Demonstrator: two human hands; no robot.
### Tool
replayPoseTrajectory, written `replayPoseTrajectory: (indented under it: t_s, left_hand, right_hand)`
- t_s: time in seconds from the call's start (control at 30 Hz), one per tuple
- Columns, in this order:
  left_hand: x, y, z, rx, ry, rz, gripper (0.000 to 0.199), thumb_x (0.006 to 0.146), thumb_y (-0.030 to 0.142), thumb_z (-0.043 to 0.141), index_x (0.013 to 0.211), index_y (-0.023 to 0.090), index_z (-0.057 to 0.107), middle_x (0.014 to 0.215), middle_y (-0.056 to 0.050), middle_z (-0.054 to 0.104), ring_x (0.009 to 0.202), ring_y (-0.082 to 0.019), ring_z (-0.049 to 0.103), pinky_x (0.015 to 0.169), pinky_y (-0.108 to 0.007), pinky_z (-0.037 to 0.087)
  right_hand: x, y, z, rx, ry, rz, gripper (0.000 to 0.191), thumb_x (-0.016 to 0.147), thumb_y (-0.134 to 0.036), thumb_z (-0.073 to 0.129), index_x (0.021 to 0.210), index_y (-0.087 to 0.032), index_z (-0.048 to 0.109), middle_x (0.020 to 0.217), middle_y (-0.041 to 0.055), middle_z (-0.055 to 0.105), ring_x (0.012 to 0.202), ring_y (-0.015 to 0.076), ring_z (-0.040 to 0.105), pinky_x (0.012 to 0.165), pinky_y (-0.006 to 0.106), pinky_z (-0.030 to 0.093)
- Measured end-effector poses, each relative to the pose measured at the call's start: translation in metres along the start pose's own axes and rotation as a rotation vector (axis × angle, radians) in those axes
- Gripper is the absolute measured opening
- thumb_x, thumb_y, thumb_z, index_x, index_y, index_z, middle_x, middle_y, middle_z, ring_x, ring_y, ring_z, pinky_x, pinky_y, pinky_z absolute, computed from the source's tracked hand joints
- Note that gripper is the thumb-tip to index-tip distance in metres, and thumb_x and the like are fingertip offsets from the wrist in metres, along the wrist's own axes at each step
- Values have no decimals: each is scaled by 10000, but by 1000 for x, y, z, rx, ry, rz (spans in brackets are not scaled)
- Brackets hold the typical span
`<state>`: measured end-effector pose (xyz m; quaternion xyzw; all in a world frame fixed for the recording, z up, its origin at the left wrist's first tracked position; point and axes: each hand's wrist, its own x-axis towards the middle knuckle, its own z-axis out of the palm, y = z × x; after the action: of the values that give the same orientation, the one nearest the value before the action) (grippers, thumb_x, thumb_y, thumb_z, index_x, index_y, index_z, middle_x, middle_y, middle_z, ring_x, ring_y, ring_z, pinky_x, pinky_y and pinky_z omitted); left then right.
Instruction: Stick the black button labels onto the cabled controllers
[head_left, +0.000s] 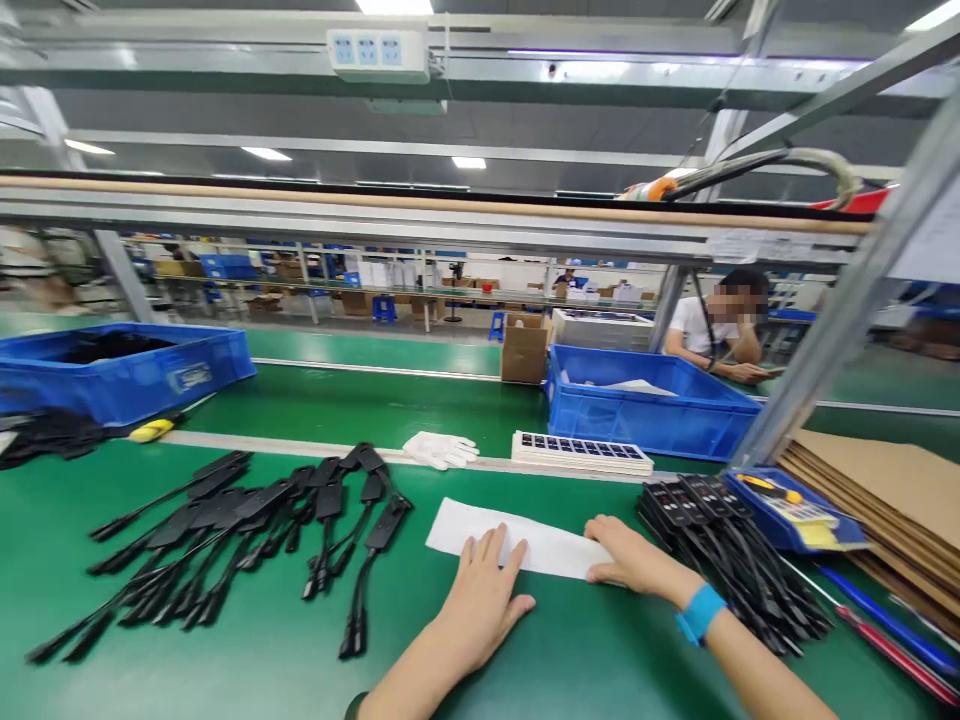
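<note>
A long white strip (555, 548), paper-like, lies on the green table in front of me. My left hand (484, 590) rests on its lower middle edge, fingers spread and holding nothing. At the strip's right end, my right hand (619, 550) has its thumb and fingers closed on the edge; a blue band is around that wrist. Left of the strip, several black cable adapters (262, 500) with short leads lie spread out. More black adapters (694, 500) are bunched to the right of my right hand.
Behind the strip lie a white glove (441, 450) and a stack of white label sheets (581, 452). Blue bins stand at left (150, 385) and right (645, 415). A small blue tray (795, 510) and cardboard sheets (892, 490) sit right. A person (716, 325) sits beyond the frame post.
</note>
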<state>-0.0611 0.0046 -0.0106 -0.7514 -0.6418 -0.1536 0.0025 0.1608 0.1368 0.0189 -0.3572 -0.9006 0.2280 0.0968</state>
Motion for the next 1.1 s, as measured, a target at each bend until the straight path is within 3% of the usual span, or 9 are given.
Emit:
replayPoseTrajectory:
  t_s: [0.07,0.17,0.27,0.43,0.57,0.67,0.83,1.0,1.1]
  left_hand:
    - [2,-3,3,33,160,42,497,879,339,509,1338,181,401,1380,-214,368,1275,-362,343,994,-584,319]
    - [6,-4,-1,38,453,144,440,914,301,429,1332,177,376,1376,-199,365,1279,-313,347,1014,-559,307]
    - [9,-4,-9,-9,568,222,428,917,271,421,1337,212,360,1371,-162,372,1263,-277,372,1047,-525,278]
    - [1,3,-8,-47,526,228,410,906,267,428,1312,219,405,1358,-141,394,1226,-285,409,1003,-503,369]
    - [-1,5,-1,-88,426,158,411,904,250,414,1314,210,415,1368,-145,386,1231,-294,405,975,-504,415]
    - [-2,4,2,-120,347,129,424,900,238,414,1322,201,406,1384,-160,365,1255,-311,377,985,-528,404]
    - [-1,1,8,-185,237,128,471,844,210,477,1310,193,407,1399,-182,340,1279,-346,335,1012,-571,345]
    - [6,1,13,-306,127,91,508,757,223,564,1250,161,461,1365,-223,364,1274,-381,322,1021,-626,269]
    - [8,5,13,-533,127,-3,497,748,329,604,1215,191,506,1368,-201,367,1280,-410,291,1030,-676,165]
  right_hand:
    - [-1,-8,-4,61,38,57,157,692,-298,696,724,-204,574,792,41,614,858,255,569,764,316,410]
    - [4,-14,-16,213,150,173,228,805,-339,619,640,-195,553,648,13,603,770,221,595,716,282,405]
    - [19,-11,-34,439,279,261,281,880,-385,547,707,-166,582,526,-33,543,517,131,544,541,236,408]
    - [45,-2,-82,888,559,283,313,949,-413,434,879,-131,551,597,-61,496,380,41,386,366,167,338]
    - [67,6,-128,1164,643,202,333,972,-408,354,929,-127,527,744,8,570,504,72,516,427,184,443]
    - [82,8,-143,1205,663,173,418,985,-396,189,977,-122,505,864,112,608,729,141,621,569,245,538]
    - [111,11,-113,965,570,190,238,869,-349,492,966,-148,573,913,125,656,838,192,637,700,318,540]
    - [129,20,-62,434,419,186,38,663,-159,685,673,-157,647,689,30,664,791,234,634,816,401,484]
    - [128,24,-40,155,410,133,160,606,-49,709,689,-175,659,774,40,681,864,249,629,876,397,457]
